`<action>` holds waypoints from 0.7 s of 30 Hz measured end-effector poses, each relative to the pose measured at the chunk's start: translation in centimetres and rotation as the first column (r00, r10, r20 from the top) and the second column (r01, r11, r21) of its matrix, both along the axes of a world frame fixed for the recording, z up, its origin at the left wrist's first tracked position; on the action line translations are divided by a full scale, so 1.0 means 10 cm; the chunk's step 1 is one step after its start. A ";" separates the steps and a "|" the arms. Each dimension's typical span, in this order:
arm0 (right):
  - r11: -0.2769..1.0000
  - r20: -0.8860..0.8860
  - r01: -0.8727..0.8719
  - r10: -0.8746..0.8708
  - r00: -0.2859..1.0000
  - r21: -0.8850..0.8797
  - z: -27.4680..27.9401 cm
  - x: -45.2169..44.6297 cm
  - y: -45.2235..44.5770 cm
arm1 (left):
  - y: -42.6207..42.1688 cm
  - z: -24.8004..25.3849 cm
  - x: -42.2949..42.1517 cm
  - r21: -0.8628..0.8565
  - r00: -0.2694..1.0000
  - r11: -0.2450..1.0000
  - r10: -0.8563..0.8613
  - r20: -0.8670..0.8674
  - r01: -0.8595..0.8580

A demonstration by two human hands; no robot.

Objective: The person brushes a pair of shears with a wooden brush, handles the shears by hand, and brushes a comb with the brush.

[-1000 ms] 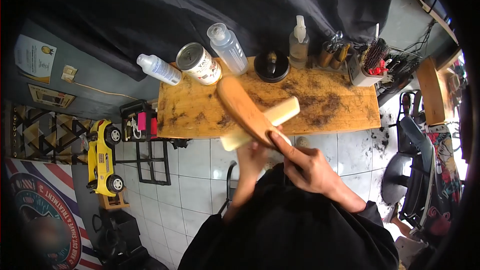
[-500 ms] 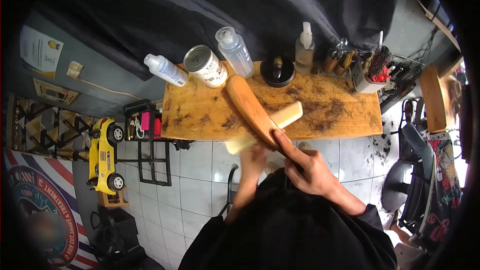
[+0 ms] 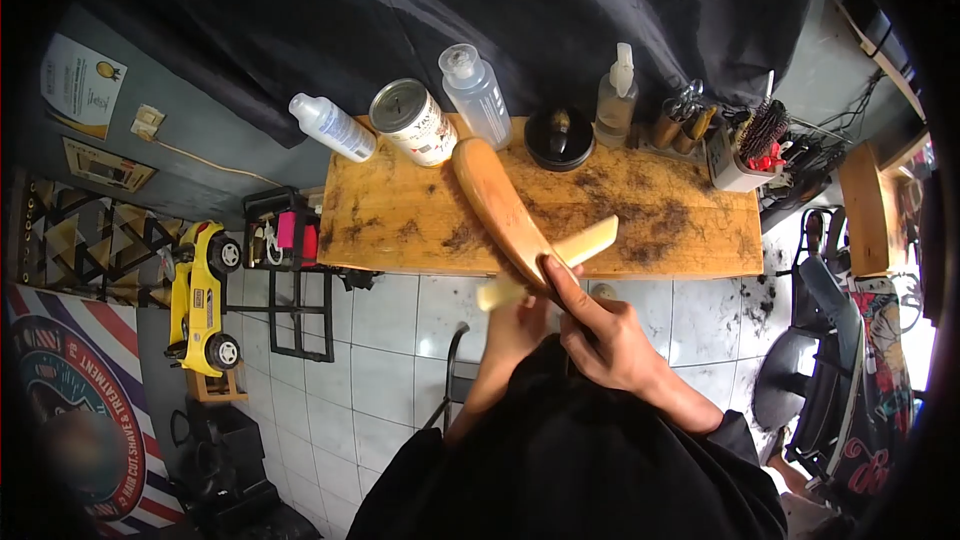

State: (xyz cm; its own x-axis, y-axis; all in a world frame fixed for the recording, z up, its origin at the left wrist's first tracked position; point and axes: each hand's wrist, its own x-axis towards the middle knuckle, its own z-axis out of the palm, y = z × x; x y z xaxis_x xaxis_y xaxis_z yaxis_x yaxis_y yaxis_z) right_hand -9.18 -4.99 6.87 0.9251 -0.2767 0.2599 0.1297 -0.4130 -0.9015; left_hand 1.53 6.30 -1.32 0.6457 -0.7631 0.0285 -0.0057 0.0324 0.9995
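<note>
My right hand is closed round the near end of a long, curved piece of smooth brown wood, thumb lying along its top. The wood slants up and to the left over the table, its far end near a tin. Crossing beneath it is a pale yellow bar, which sticks out on both sides; its left end is blurred. Close below that left end, my left hand has its fingers curled at the bar, partly hidden behind the wood.
Dark hair clippings lie over the wooden table. Along its back stand a white bottle, the tin, a clear bottle, a black bowl, a spray bottle and a brush holder. A yellow toy car is at left.
The pale yellow bar and my left hand have shifted slightly to the right. My right hand keeps its hold on the curved wood. The view has tilted a little.
</note>
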 end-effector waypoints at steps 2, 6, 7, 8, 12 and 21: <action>0.999 0.001 -0.030 0.030 1.000 -0.011 -0.02 -0.08 0.00 | 0.05 0.07 0.16 -0.106 0.981 0.985 0.121 -0.153 -0.138; 0.965 -0.092 -0.248 0.240 0.966 -0.085 -0.20 -0.17 0.08 | -0.05 0.21 0.28 0.184 0.951 0.933 0.309 0.023 -0.308; 0.976 -0.092 -0.212 0.207 0.974 -0.053 -0.23 -0.15 0.12 | -0.08 0.22 0.22 0.160 0.957 0.944 0.289 0.015 -0.287; 0.985 -0.093 -0.173 0.170 0.981 -0.022 -0.23 -0.13 0.14 | -0.11 0.21 0.13 0.135 0.964 0.955 0.265 0.008 -0.264; 1.000 0.019 -0.029 0.029 0.999 0.011 -0.14 0.05 0.09 | -0.15 0.05 -0.15 0.113 0.984 0.984 0.126 0.124 -0.140; 0.973 -0.012 -0.163 0.163 0.986 -0.164 -0.16 -0.03 0.18 | -0.19 0.27 0.00 0.091 0.950 0.946 0.306 0.061 -0.311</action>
State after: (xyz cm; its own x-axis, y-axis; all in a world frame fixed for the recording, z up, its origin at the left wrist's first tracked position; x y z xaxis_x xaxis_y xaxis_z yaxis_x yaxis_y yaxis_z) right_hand -9.52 -3.19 5.27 0.9538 -0.0755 0.2907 0.2090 -0.5282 -0.8230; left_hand 1.53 4.35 1.37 0.8497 -0.5272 -0.0018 -0.0452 -0.0762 0.9961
